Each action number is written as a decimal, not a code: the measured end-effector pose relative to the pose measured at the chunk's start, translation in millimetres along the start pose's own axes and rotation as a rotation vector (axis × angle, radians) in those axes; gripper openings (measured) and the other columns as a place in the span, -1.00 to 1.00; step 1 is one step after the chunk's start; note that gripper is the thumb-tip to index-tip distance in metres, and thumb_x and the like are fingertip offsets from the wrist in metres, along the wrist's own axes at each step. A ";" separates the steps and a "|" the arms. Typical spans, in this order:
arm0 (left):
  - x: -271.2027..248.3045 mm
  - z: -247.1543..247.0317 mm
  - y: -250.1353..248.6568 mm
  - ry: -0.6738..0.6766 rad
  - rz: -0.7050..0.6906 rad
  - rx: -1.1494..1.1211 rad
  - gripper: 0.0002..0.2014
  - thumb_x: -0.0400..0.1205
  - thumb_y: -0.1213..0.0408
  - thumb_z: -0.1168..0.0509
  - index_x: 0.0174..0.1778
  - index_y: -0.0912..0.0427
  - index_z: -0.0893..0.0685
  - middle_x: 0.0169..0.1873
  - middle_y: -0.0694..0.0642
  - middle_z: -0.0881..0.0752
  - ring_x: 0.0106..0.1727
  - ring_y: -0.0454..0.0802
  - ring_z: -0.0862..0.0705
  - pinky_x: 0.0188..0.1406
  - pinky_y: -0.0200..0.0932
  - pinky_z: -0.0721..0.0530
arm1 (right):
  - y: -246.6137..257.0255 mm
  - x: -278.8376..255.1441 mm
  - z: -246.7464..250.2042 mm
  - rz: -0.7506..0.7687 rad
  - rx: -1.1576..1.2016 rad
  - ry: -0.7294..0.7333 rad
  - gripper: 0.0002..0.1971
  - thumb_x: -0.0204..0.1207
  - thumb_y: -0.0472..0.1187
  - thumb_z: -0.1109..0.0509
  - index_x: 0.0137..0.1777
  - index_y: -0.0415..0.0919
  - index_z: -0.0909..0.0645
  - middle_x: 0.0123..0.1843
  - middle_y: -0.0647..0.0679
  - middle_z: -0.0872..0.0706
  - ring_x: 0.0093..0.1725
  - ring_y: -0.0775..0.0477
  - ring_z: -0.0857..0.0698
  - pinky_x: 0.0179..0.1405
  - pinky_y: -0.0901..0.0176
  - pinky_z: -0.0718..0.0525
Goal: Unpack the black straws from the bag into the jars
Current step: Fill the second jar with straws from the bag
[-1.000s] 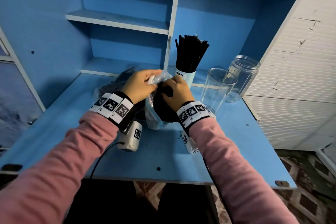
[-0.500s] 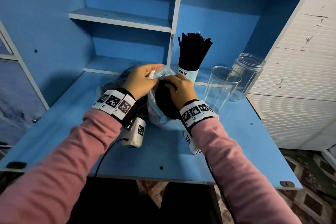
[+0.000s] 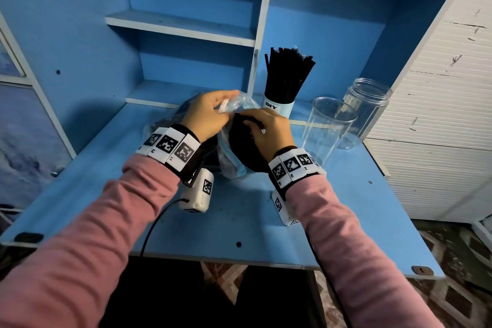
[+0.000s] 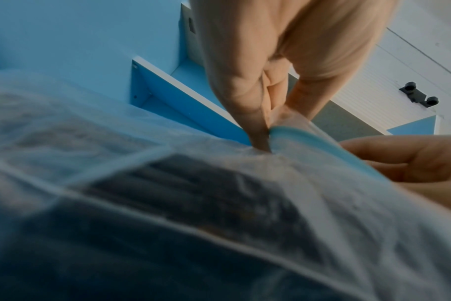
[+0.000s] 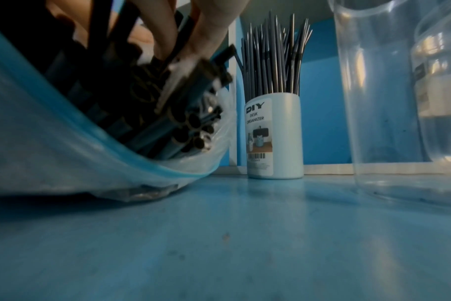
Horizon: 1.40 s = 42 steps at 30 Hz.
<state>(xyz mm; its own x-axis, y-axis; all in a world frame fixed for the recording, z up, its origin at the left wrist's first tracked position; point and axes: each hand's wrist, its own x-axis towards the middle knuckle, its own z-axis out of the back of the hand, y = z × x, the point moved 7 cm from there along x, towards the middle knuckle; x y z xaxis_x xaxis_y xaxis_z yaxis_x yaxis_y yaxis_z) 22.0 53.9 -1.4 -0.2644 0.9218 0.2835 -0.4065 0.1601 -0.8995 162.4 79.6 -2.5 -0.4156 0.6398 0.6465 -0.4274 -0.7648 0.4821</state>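
Up close, the left hand (image 3: 206, 117) pinches the rim of the clear bag (image 3: 231, 168), which sits on the desk (image 3: 239, 221), holding its mouth apart. The right hand (image 3: 269, 132) reaches inside, fingers (image 5: 165, 30) curled around black straws (image 5: 183, 122). Behind, a white holder (image 3: 279, 108) already holds straws, beside a clear cup (image 3: 327, 130) and a jar (image 3: 364, 109).

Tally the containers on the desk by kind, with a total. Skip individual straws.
Clear plastic bag of black straws, held by left hand and right hand: 1
White DIY organizer tube, full of straws: 1
Clear tumbler, empty: 1
Clear screw-top jar, empty: 1
Total: 4
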 end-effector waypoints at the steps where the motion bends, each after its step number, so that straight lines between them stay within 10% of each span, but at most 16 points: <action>1: 1.1 0.7 1.9 0.000 0.000 0.001 -0.47 0.52 0.62 -0.30 0.39 0.14 -0.62 0.33 0.01 -0.67 0.39 -0.12 -0.58 0.48 -0.07 -0.49 | -0.1 0.0 2.7 -0.011 0.012 -0.013 -0.78 0.49 -0.41 -0.38 0.09 -0.27 -0.76 0.01 -0.21 -0.77 0.00 -0.20 -0.72 0.10 0.34 -0.53; 15: -1.8 -1.2 -8.6 0.016 -0.079 0.181 -0.51 0.54 0.56 -0.38 0.39 0.14 -0.62 0.31 0.04 -0.67 0.31 -0.08 -0.62 0.27 -0.30 -0.52 | -10.1 7.3 80.8 -0.099 -0.091 -0.010 -0.81 0.52 -0.34 -0.42 0.09 -0.20 -0.76 -0.01 -0.10 -0.80 -0.03 -0.05 -0.73 0.11 0.24 -0.62; 22: -15.8 -13.6 -43.5 -0.029 -0.194 0.361 -0.50 0.52 0.41 -0.46 0.41 0.12 -0.62 0.39 0.14 -0.62 0.34 0.05 -0.63 0.29 -0.36 -0.45 | -20.1 6.5 123.6 -0.184 -0.154 0.089 -0.81 0.53 -0.33 -0.41 0.09 -0.15 -0.76 -0.16 0.00 -0.74 -0.29 0.13 -0.57 -0.22 0.61 -0.41; 26: -18.7 -46.5 -72.7 0.079 -0.275 0.410 -0.44 0.49 0.27 -0.52 0.43 0.03 -0.59 0.15 0.16 -0.75 -0.04 0.05 -0.72 -0.19 -0.41 -0.50 | -9.9 7.3 145.2 -0.149 -0.206 0.111 -0.81 0.53 -0.34 -0.42 0.07 -0.14 -0.76 -0.19 0.04 -0.73 -0.25 0.08 -0.59 -0.19 0.55 -0.47; 29: -9.2 -74.2 -77.5 0.147 -0.262 0.346 -0.44 0.44 0.25 -0.53 0.39 0.00 -0.61 0.13 -0.05 -0.72 0.05 -0.18 -0.63 -0.06 -0.51 -0.39 | 3.7 10.7 156.4 -0.099 -0.247 0.166 -0.81 0.52 -0.34 -0.42 0.08 -0.14 -0.75 -0.16 0.09 -0.71 -0.15 0.08 -0.58 -0.12 0.45 -0.46; 33: 0.4 -98.7 -83.9 0.156 -0.294 0.219 -0.82 0.56 0.21 -0.45 -0.01 0.23 -0.72 -0.42 -0.05 -0.62 -0.41 -0.23 -0.56 -0.35 -0.44 -0.44 | 21.6 16.1 172.1 -0.054 -0.263 0.177 -0.78 0.53 -0.34 -0.40 0.13 -0.15 -0.74 -0.03 0.00 -0.76 -0.08 0.09 -0.59 -0.08 0.61 -0.38; 38: -4.1 -123.1 -97.7 0.193 -0.308 0.027 -0.83 0.70 0.12 -0.26 -0.22 -0.03 -0.62 -0.29 0.14 -0.72 -0.35 0.01 -0.62 -0.29 -0.25 -0.58 | 39.6 19.7 189.5 0.000 -0.170 0.111 -0.69 0.54 -0.34 -0.39 0.26 -0.13 -0.66 0.06 0.02 -0.68 0.09 0.02 -0.66 0.18 0.29 -0.60; 42: -10.7 -141.0 -107.0 0.352 -0.285 -0.181 -0.79 0.73 0.20 -0.17 -0.22 0.08 -0.57 -0.43 -0.11 -0.62 -0.41 -0.11 -0.56 -0.17 -0.11 -0.61 | 44.7 18.9 195.3 0.025 -0.071 0.020 -0.64 0.56 -0.19 -0.40 0.36 -0.03 -0.58 0.17 0.03 -0.63 0.15 0.10 -0.63 0.18 0.26 -0.64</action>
<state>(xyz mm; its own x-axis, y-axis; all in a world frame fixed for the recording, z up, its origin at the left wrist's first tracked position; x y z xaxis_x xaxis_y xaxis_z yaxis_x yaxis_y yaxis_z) 191.6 76.6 44.9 0.1597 0.8906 0.4259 -0.2528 0.4540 -0.8544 292.3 42.7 146.8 -0.4427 0.6224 0.6455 -0.4723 -0.7738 0.4221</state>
